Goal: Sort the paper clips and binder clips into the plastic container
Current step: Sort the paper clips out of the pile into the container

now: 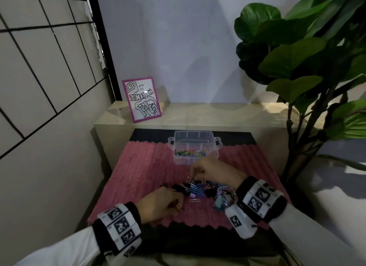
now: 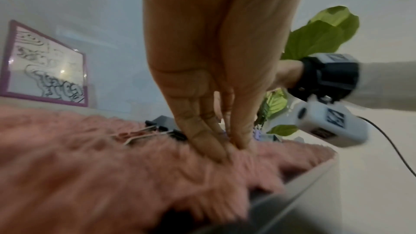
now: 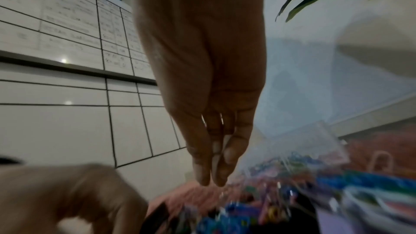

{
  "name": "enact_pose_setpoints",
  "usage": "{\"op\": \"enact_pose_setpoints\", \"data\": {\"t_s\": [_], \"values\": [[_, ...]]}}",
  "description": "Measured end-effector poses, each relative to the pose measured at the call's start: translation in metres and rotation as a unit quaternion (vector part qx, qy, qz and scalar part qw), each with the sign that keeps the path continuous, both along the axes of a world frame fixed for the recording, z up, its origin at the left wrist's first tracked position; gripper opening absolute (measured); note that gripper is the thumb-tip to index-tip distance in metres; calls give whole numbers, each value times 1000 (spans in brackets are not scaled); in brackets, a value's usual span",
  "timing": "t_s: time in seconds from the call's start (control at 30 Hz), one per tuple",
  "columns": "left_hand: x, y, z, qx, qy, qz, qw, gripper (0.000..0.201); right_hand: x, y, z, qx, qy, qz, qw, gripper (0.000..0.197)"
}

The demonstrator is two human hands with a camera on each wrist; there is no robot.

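Both hands pinch at the tangled clip pile (image 1: pixel 206 188): left hand (image 1: pixel 160 203) fingers (image 2: pixel 211 147) pressed into the pink mat (image 1: pixel 138 166), right hand (image 1: pixel 213 170) fingers (image 3: pixel 211 170) closed together, contents unclear. Linked clips beneath the fingers could drag neighbours along and drop short of the plastic container (image 1: pixel 195 145) beyond them.

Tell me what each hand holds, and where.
Left hand pinches at a yellow clip on the rug; which part is unclear. Right hand: cannot tell.
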State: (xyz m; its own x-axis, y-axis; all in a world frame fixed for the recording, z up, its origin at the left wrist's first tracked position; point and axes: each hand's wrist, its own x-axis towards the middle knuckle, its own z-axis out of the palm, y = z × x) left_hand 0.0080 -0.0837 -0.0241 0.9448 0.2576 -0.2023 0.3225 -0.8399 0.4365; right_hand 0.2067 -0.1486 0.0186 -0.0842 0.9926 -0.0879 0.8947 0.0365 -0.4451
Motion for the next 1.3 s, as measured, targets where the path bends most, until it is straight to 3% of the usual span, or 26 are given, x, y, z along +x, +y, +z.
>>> {"op": "enact_pose_setpoints", "data": {"t_s": [0.13,0.2,0.3,0.4,0.5,0.6,0.77,0.9,1.0,1.13,1.3], "values": [[-4,10,12,-202,-10,58,978,7,-10,-10,-23,-19,-87,36,995,30],[-7,19,19,-230,-19,82,970,13,-14,-12,-31,-3,-102,27,994,33],[-7,42,34,-213,-51,121,968,20,-17,-11,-37,15,-83,11,996,30],[8,65,53,-111,-68,124,984,25,-15,-11,-40,27,-39,-6,999,29],[32,83,66,-1,-92,125,988,15,-7,-13,-37,22,85,-55,995,21],[60,100,67,35,-101,128,986,14,2,-18,-32,33,173,-113,978,15],[96,113,62,16,-100,122,987,11,11,-29,-26,29,253,-145,956,22],[95,117,50,-16,-38,106,994,37,11,-35,-27,23,264,-146,953,20],[78,110,51,6,-53,99,994,48,13,-37,-28,23,276,-141,950,18],[39,89,60,11,-74,93,993,43,17,-32,-23,19,320,-152,935,15],[-25,67,43,-118,-63,114,984,23,33,-7,-6,66,287,-179,939,10]]}}
